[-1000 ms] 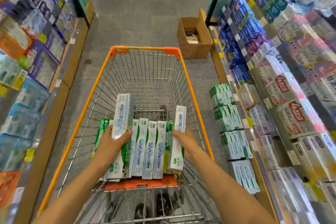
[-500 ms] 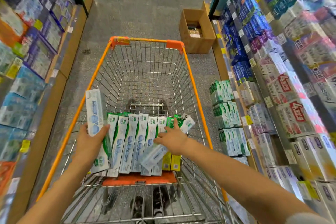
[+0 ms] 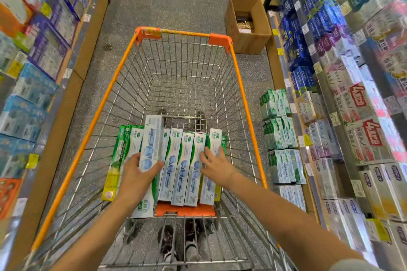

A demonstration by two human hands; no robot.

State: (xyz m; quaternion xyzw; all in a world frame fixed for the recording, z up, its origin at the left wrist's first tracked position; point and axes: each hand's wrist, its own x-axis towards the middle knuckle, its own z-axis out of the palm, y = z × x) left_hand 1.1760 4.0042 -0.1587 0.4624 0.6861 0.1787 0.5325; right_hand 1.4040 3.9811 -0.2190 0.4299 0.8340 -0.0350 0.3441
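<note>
Toothpaste box (image 3: 152,145) in my left grip (image 3: 137,175), thumb and fingers curled round its middle, held tilted just above the row of boxes (image 3: 182,167) lying at the near end of the shopping cart (image 3: 103,108). My palm hides part of the carton's lower half, and its print is too blurred to read. My right grip (image 3: 217,166) rests with fingers spread on the rightmost cartons, holding nothing. Green boxes (image 3: 119,152) beneath show only at the edges. Shelves (image 3: 352,94) on either side are smeared by blur; a cardboard box (image 3: 248,26) stands on the floor beyond the cart.
</note>
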